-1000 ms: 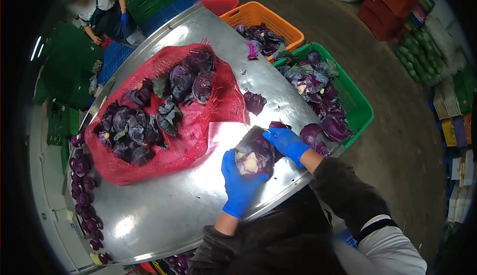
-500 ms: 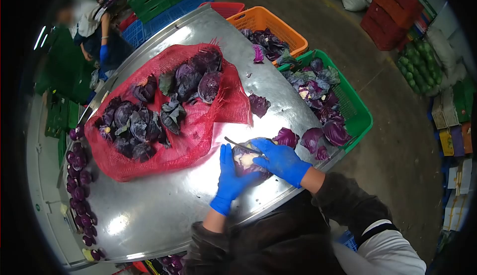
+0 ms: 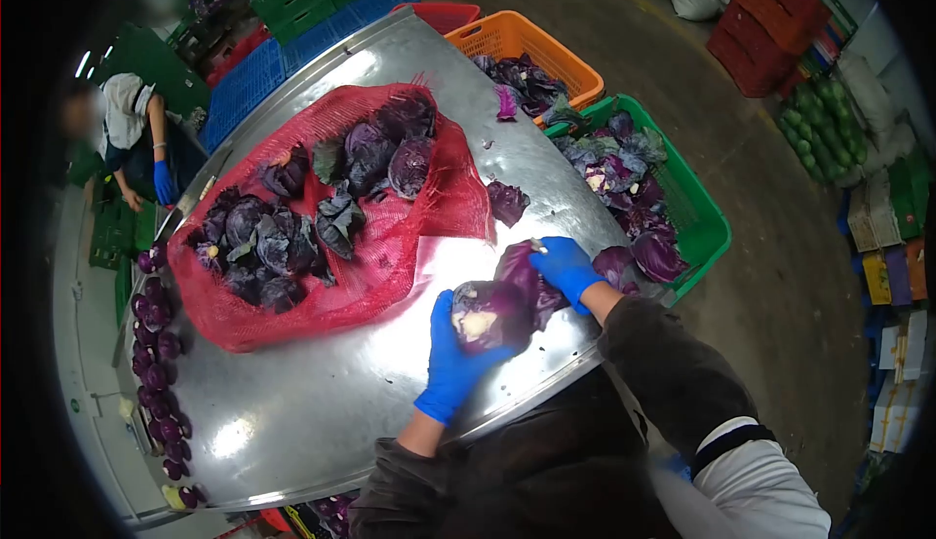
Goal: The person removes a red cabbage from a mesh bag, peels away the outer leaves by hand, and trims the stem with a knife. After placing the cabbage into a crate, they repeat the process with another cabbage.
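My left hand (image 3: 454,364), in a blue glove, curls around the left and lower side of a red cabbage (image 3: 497,317) whose pale cut stem faces up. Beside it, my right hand (image 3: 565,268), also gloved in blue, is closed on a loose purple cabbage leaf (image 3: 522,271) at the cabbage's upper right. A small pale-tipped item shows at the right fingertips, too small to make out. Dark cabbages (image 3: 369,154) lie on a red mesh bag (image 3: 390,290) to the upper left of my hands.
The metal table (image 3: 322,412) carries a row of small purple cabbages (image 3: 156,378) along its left edge. An orange crate (image 3: 580,76) and a green crate (image 3: 712,227) with leaves stand at the right edge. Another person (image 3: 136,130) is at the far left.
My right hand has moved right and up, away from the cabbage's stem, with a leaf now in it. The cabbage shows more purple surface. The other person has shifted left and lower.
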Demonstrator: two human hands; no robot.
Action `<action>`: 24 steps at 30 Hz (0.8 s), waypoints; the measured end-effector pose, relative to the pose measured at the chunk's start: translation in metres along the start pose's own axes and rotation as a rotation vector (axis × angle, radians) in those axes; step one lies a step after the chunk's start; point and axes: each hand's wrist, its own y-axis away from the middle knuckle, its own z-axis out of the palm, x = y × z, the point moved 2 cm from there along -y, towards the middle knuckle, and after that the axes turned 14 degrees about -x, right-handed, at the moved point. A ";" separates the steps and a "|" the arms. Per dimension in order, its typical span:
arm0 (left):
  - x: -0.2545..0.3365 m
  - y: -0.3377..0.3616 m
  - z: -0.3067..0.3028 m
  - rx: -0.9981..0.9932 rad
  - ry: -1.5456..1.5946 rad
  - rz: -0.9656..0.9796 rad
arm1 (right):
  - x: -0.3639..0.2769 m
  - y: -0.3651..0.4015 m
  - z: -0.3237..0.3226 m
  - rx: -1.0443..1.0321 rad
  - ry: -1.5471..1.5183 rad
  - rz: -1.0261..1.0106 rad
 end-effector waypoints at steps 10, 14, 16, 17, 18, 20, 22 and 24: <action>-0.013 -0.010 0.006 -0.014 0.437 0.039 | -0.063 0.031 0.002 -0.168 0.212 -0.158; 0.008 -0.011 0.031 0.075 0.320 -0.082 | -0.043 0.038 0.014 -0.110 -0.261 -0.010; 0.006 -0.020 0.032 0.125 0.508 -0.126 | -0.052 0.061 0.021 0.022 -0.327 0.065; 0.004 -0.022 0.024 0.084 0.200 -0.094 | -0.029 0.059 0.037 0.042 -0.350 -0.009; 0.002 -0.024 0.017 0.039 -0.110 -0.062 | -0.051 0.073 0.018 -0.063 -0.285 0.073; 0.008 -0.030 0.008 0.064 -0.245 -0.060 | -0.056 0.074 0.004 -0.152 -0.112 -0.015; 0.008 -0.038 0.006 -0.032 -0.134 -0.087 | -0.061 0.073 0.003 -0.168 -0.075 -0.053; 0.005 -0.043 0.007 -0.059 -0.116 -0.094 | -0.067 0.064 0.004 -0.172 -0.036 -0.099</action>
